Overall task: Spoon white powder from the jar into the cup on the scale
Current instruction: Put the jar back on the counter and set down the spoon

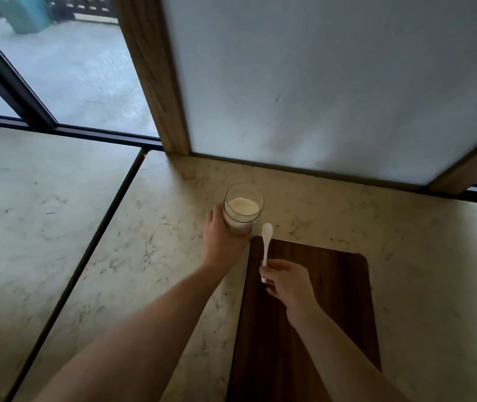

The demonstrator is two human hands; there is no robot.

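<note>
A clear glass jar [243,206] with white powder inside stands open on the marble counter [150,256], near the far wall. My left hand [222,236] wraps around the jar's lower left side. My right hand [286,281] pinches the handle of a small white spoon [266,242], whose bowl points away from me and sits just right of the jar, outside it. The spoon bowl looks empty. No cup and no scale are in view.
A dark wooden board [312,314] lies on the counter under my right hand. A frosted panel in a wooden frame [318,82] rises behind the jar. A dark seam [86,250] splits the counter on the left; a window [71,76] is beyond.
</note>
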